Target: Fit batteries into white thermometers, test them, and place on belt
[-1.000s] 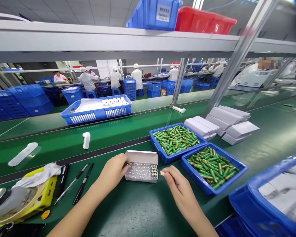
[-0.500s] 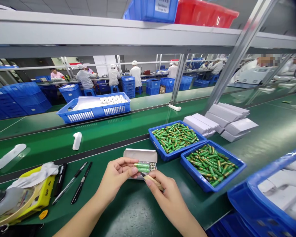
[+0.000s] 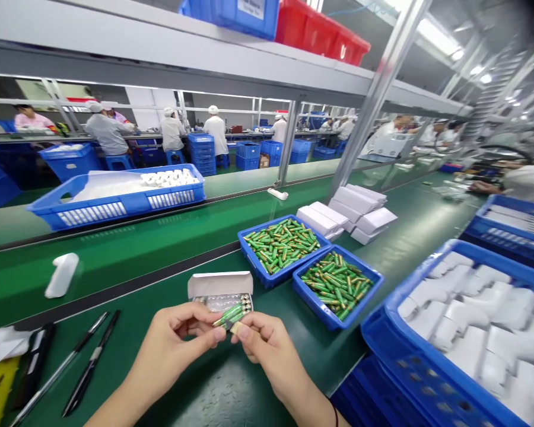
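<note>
My left hand (image 3: 178, 341) and my right hand (image 3: 262, 344) meet above the green table, both pinching a small bunch of green batteries (image 3: 228, 314). My right hand also grips a thin tan stick under the batteries. Just behind my hands lies a small white box (image 3: 218, 284) with its lid open and a clear tray inside. Two blue trays of green batteries (image 3: 281, 244) (image 3: 337, 283) stand to the right of the box.
White boxes (image 3: 353, 207) are stacked behind the trays. A big blue bin of white parts (image 3: 463, 308) fills the right. Two pens (image 3: 78, 365) lie at left. A white part (image 3: 61, 274) and a blue basket (image 3: 115, 196) sit on the conveyor. Workers sit beyond.
My left hand lifted batteries from the box and both hands now hold them nearer to me. The view has swung right, and the white part on the belt has drifted left.
</note>
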